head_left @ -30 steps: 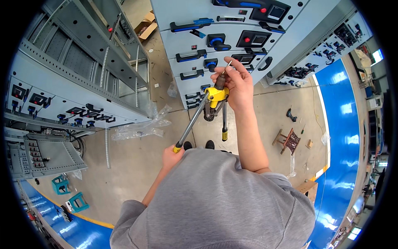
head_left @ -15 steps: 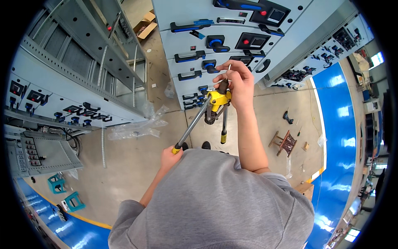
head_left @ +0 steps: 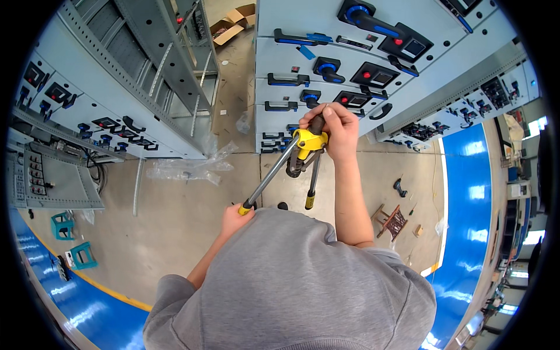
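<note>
Clamping the yellow tool [head_left: 311, 142], left hand [head_left: 235, 218] and right hand [head_left: 342, 134] point it lengthwise forward.

Pale grey cabinets [head_left: 344, 52] stand on a beige floor [head_left: 175, 233] edged by a glossy blue strip [head_left: 466, 210] (dappled with reflected light [head_left: 477, 191]); two teal stools [head_left: 80, 247] sit near the floor's left edge.

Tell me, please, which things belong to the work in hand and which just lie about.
In hand:
yellow-headed tool, left hand on one handle, right hand at its nose

Apparently lying about:
clear plastic sheeting
cardboard boxes
dark drill-like tool
</note>
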`<state>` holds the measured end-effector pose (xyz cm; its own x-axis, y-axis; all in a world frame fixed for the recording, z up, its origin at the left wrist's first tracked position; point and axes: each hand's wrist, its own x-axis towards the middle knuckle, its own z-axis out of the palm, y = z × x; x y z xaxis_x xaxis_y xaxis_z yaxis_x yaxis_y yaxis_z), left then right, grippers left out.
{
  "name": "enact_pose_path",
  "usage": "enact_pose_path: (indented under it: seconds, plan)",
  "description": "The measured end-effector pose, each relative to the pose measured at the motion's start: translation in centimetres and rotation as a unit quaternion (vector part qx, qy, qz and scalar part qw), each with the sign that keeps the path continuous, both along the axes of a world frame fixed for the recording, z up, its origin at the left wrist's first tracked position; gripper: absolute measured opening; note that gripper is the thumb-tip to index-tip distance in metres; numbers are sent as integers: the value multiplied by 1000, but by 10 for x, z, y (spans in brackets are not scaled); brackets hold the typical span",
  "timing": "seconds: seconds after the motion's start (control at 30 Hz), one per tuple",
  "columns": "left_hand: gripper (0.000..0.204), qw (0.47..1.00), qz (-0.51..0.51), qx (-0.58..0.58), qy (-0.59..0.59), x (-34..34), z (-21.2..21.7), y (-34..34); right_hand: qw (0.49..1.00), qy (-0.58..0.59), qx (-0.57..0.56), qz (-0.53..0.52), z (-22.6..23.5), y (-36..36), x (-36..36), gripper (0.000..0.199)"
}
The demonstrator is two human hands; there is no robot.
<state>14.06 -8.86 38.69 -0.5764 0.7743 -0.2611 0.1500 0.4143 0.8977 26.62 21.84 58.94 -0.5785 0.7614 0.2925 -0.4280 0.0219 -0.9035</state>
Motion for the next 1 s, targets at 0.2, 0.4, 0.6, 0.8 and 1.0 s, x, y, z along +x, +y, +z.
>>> enact_pose_path:
  seconds: [0.2, 0.4, 0.6, 0.8, 1.0]
  plan:
    - [32, 999, 33, 13, -4, -2, -11, -20, 990, -4, 0, 143, -6, 0, -14, 32]
    - [31, 994, 101, 4, -37, -3, 0, -22, 960, 123, -213, 133, -9, 27, -66, 58]
    - [35, 984, 155, 22, -81, -11, -14, -32, 898, -306, 161, -271, -85, 136, -106, 72]
    - [35, 972, 211, 32, -99, -15, -21, -39, 837, -357, 225, -349, -89, 138, -125, 67]
    - [36, 967, 241, -23, -83, -17, -17, -45, 806, -404, 214, -375, -82, 130, -141, 56]
